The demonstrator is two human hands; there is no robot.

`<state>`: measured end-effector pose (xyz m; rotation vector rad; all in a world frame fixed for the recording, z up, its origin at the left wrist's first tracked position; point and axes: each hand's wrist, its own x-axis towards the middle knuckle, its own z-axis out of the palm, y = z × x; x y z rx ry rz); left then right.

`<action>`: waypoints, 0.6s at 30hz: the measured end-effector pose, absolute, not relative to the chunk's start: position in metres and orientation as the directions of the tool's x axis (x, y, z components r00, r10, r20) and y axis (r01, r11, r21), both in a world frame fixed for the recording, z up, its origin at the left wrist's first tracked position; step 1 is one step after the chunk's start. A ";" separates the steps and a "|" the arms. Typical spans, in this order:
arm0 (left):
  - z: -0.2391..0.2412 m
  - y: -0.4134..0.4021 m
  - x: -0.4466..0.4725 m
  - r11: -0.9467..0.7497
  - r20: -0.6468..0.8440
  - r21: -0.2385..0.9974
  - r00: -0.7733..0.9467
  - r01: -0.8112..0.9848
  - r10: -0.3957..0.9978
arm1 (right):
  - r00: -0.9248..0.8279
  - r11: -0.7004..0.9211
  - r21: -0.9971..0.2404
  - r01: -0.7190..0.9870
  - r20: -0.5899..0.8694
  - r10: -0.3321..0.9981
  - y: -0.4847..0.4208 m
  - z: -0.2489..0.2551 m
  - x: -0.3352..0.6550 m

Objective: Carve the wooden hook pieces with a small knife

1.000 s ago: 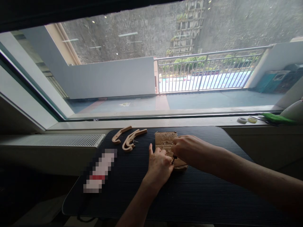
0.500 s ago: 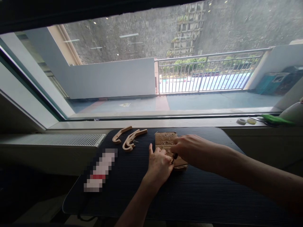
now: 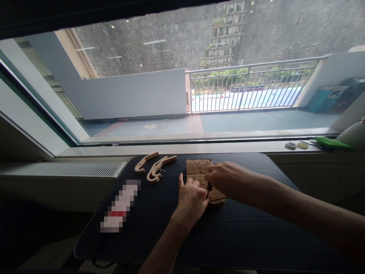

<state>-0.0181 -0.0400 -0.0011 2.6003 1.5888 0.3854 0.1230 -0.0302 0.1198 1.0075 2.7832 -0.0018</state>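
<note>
A worn piece of corrugated cardboard [image 3: 199,167], with small light bits or holes scattered over it, lies on the dark table. My left hand [image 3: 190,196] presses on its near left part, fingers curled and little finger sticking out; whatever is under them is hidden. My right hand [image 3: 221,177] grips a dark, thin, screwdriver-like tool [image 3: 209,187] by its top. The tool points down, nearly upright, its tip beside my left thumb. Left of the cardboard lie several curved wooden hooks [image 3: 155,171], with small dark screws [image 3: 162,171] beside them.
The black table [image 3: 242,236] stands against a white window sill [image 3: 199,148]. On the sill are two tape rolls [image 3: 302,145] and a green item [image 3: 333,143]. A blurred pale object [image 3: 119,205] lies at the table's left; a vent grille [image 3: 65,169] is beyond it.
The tool in my right hand has tilted slightly more upright, and the right hand has shifted a little. My left hand and the cardboard stay put.
</note>
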 end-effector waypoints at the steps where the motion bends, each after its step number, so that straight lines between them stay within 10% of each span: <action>1: -0.001 -0.040 -0.018 -0.464 0.177 0.188 0.435 0.866 0.883 | -0.748 0.766 0.074 0.638 -0.174 0.640 -0.030 0.120 0.123; 8: 0.002 -0.041 -0.018 -0.462 0.164 0.194 0.436 0.866 0.885 | -0.731 0.758 0.177 0.627 -0.201 0.652 -0.032 0.121 0.122; 18: 0.000 -0.041 -0.019 -0.453 0.147 0.206 0.430 0.867 0.891 | -0.762 0.769 -0.029 0.639 -0.156 0.628 -0.034 0.129 0.125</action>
